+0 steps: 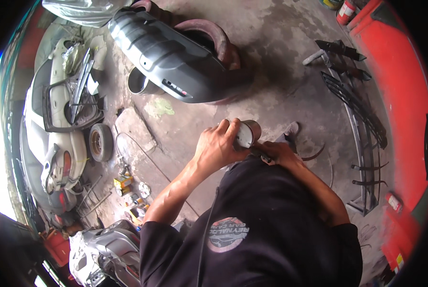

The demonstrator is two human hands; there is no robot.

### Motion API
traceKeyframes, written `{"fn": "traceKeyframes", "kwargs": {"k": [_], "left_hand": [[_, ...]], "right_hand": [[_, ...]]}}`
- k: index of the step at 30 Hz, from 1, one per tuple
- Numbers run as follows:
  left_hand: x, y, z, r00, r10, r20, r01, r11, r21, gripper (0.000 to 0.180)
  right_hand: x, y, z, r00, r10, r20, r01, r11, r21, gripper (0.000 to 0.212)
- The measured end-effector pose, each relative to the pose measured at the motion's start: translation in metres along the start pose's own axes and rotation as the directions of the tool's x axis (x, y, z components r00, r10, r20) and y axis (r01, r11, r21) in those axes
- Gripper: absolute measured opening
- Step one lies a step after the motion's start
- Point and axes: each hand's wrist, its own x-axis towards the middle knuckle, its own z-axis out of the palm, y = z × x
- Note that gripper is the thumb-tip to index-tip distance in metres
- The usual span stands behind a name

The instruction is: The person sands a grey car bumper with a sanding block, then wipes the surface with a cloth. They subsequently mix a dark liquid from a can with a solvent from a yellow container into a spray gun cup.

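Just in front of my waist, my left hand (pixel 218 141) is wrapped round the side of a round metal cup (pixel 245 135) with a pale grey inside or lid. Close against it on the right, the fingers of my right hand (pixel 278 154) are curled round a small dark object whose kind is hidden by the hand and my shirt. The cup is tilted, so its round face shows from above. A dark curved hose (pixel 314 155) shows on the floor to the right of my right hand.
Ahead, a grey-black car bumper (pixel 175 60) lies across stacked tyres (pixel 214 36), beside a metal can (pixel 139 82). Black trim parts (pixel 350 98) rest on a metal stand (pixel 362 162), near a red vehicle (pixel 405 95). At left are a pale car (pixel 56 110) and a loose wheel (pixel 100 143).
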Motion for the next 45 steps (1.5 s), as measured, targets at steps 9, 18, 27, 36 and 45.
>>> {"fn": "traceKeyframes", "kwargs": {"k": [9, 18, 27, 36, 45], "left_hand": [[-0.003, 0.007, 0.001, 0.997, -0.042, 0.070, 0.045, 0.998, -0.041, 0.082], [-0.011, -0.006, -0.022, 0.959, -0.139, 0.246, 0.250, 0.825, -0.507, 0.093], [-0.007, -0.001, -0.015, 0.980, -0.157, 0.120, 0.184, 0.945, -0.271, 0.089], [-0.008, 0.002, -0.020, 0.968, -0.234, 0.084, 0.233, 0.972, 0.025, 0.089], [-0.015, 0.000, -0.011, 0.958, -0.280, -0.062, 0.282, 0.959, 0.024, 0.089]], "right_hand": [[-0.014, 0.005, 0.006, 0.996, 0.091, -0.003, -0.089, 0.980, 0.176, 0.061], [-0.012, 0.016, 0.024, 0.897, -0.287, -0.334, 0.258, 0.957, -0.131, 0.065], [-0.005, 0.028, 0.023, 0.988, 0.081, -0.131, -0.056, 0.982, 0.179, 0.064], [0.017, 0.051, 0.033, 0.974, -0.191, -0.118, 0.187, 0.981, -0.043, 0.073], [0.039, 0.016, -0.006, 0.976, -0.201, -0.079, 0.207, 0.976, 0.063, 0.046]]}}
